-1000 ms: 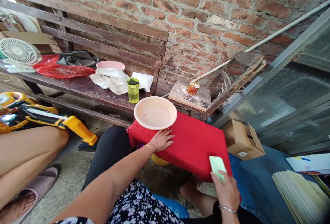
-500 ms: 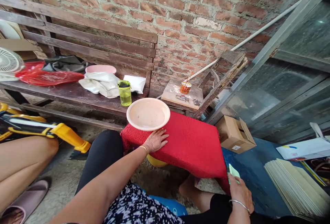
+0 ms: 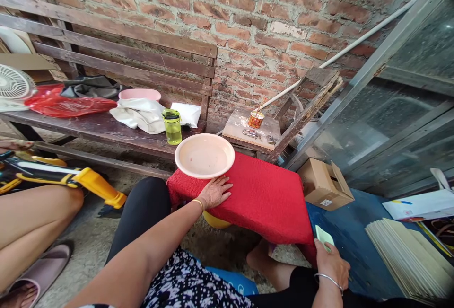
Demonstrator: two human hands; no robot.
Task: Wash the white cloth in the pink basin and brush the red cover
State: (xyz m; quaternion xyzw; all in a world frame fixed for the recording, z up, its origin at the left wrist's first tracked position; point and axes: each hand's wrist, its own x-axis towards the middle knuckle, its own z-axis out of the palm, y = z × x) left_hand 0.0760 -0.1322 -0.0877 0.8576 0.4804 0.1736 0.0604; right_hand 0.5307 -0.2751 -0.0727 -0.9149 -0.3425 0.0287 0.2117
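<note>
My left hand point(image 3: 213, 192) lies flat on a red cloth point(image 3: 264, 194), fingers spread, just below a pale pink basin point(image 3: 205, 156). The cloth covers a small table-like surface, and the basin stands on its far left part. At the right end of the cloth, my right hand point(image 3: 330, 263) is closed around a pale green brush point(image 3: 324, 236). Fingers cover much of the brush, and its bristles are hard to make out.
A wooden bench point(image 3: 88, 126) holds a green bottle point(image 3: 172, 127), white cloth point(image 3: 140, 115) and red plastic bag point(image 3: 71, 102). A stool point(image 3: 236, 128) bears a small tin point(image 3: 256, 119). Cardboard box point(image 3: 321, 187) and stacked sheets point(image 3: 404, 256) lie right. Another person's leg point(image 3: 39, 208) is left.
The view has shifted very slightly. My right hand and the brush have barely moved, with a little more of the brush showing. Another person's hand has appeared at the left edge.
</note>
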